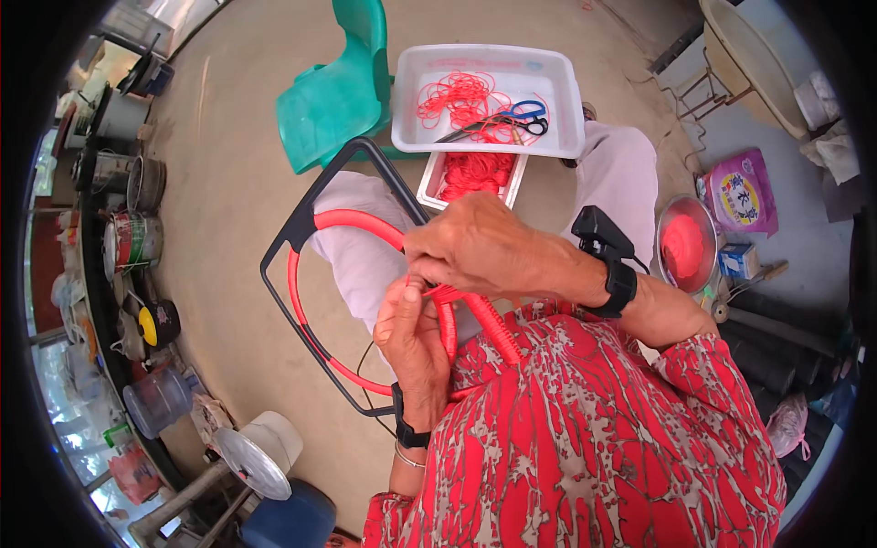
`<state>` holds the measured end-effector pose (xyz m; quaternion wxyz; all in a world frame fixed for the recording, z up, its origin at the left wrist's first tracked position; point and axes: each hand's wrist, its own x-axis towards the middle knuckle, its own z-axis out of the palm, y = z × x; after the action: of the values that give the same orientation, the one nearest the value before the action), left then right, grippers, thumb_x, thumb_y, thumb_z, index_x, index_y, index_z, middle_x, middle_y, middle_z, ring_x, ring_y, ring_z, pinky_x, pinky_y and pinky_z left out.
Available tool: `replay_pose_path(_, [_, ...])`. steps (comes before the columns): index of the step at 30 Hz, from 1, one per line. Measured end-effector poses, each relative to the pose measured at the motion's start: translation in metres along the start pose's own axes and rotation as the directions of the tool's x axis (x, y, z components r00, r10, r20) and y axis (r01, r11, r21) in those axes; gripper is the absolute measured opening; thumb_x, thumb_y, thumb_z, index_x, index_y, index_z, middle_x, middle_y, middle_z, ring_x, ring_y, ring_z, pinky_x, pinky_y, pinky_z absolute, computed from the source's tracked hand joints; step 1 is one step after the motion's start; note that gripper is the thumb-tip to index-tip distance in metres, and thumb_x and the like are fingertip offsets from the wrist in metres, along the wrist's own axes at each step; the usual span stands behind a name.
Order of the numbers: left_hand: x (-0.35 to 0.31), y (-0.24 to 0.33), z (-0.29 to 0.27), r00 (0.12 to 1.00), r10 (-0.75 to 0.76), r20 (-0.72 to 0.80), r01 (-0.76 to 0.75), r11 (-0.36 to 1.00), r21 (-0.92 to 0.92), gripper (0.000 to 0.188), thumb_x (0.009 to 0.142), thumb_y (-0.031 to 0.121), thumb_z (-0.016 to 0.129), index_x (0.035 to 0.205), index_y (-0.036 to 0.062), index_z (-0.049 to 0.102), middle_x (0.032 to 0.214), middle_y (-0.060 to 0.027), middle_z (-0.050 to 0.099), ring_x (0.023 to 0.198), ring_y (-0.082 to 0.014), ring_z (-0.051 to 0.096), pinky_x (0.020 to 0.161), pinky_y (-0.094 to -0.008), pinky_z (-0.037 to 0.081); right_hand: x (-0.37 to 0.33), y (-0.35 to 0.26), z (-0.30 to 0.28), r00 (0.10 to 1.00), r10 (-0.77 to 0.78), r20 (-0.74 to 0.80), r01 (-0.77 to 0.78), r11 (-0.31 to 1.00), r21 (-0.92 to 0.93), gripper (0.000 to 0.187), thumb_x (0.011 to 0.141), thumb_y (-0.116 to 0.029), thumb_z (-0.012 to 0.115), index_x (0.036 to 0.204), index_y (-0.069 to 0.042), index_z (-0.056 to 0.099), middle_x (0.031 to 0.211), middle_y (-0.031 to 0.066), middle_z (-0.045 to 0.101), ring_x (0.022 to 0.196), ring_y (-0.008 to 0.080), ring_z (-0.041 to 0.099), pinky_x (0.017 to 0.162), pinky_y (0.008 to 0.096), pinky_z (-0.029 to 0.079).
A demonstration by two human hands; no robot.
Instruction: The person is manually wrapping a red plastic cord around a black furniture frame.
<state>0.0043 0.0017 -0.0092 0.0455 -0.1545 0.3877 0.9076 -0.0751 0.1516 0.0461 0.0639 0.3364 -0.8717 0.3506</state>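
Observation:
A black frame (pixel 280 245) with a round red-wrapped ring (pixel 352 217) leans across my lap. Red cord is wound tightly along its red bar (pixel 494 331), which runs toward my shirt. My left hand (pixel 413 342) comes from below, thumb and fingers pinched on red cord (pixel 442 293) where the ring meets the bar. Just above it my right hand (pixel 489 247) is closed over the same joint, its fingers curled at the cord and hiding part of the ring. The fingertips of both hands nearly touch.
Ahead, a white tray (pixel 406 119) holds loose red cord (pixel 466 99), blue-handled scissors (pixel 528 110) and black-handled scissors (pixel 534 126). Below it, a white box (pixel 517 181) contains more red cord. A green chair (pixel 333 110) stands left of the tray; a metal basin (pixel 687 245) lies right.

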Motion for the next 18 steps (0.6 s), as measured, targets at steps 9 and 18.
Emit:
replay_pose_path(9, [0.01,-0.002,-0.013,0.999,0.016,0.033,-0.009,0.979,-0.204,0.011,0.096,0.015,0.052,0.096,0.0039,0.052,0.096,-0.011,0.06,0.089,-0.0177,0.058,0.08,-0.0347,0.051,-0.002,0.025,-0.045,0.965,0.166,0.202,-0.244,0.85,0.467,0.011,0.076,-0.008,0.065,0.086,-0.006,0.069,0.067,0.0082,0.061,0.061,0.0189,0.06,0.055,0.0326,0.045])
replay_pose_path(18, [0.026,0.002,-0.005,0.888,-0.458,0.047,0.458,0.889,0.016,0.016,0.095,0.008,0.045,0.099,-0.0038,0.055,0.073,-0.0162,0.063,0.049,-0.0242,0.06,0.041,-0.0317,0.05,-0.042,0.049,0.022,0.987,0.128,0.098,-0.156,0.91,0.384,0.017,0.08,-0.01,0.06,0.093,-0.005,0.069,0.068,0.0117,0.061,0.06,0.0157,0.058,0.058,0.0316,0.046])
